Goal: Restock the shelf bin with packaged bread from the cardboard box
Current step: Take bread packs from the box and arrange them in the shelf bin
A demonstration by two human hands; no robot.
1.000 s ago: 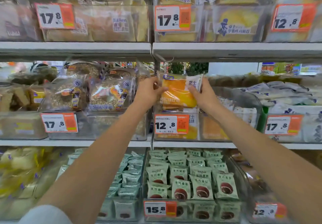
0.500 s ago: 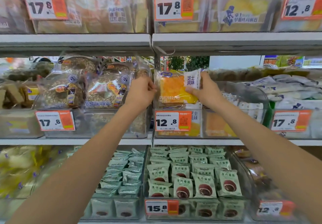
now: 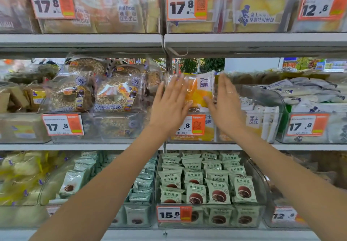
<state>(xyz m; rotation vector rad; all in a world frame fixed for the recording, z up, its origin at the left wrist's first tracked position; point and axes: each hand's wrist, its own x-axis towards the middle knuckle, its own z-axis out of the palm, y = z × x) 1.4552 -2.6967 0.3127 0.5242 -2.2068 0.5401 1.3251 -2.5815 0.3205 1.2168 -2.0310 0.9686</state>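
Half a second ago both hands pinched the bread pack by its upper corners; now they have let go. The left hand (image 3: 169,101) and right hand (image 3: 224,102) are spread flat, fingers straight, one at each side of the pack (image 3: 200,90), the left overlapping its left edge. The pack stands upright in the clear bin (image 3: 216,128) on the middle shelf (image 3: 112,146), long axis vertical, printed face toward the camera, label at its top right. Orange price tags (image 3: 187,4) hang on bins across three grey shelves; shop aisles show behind.
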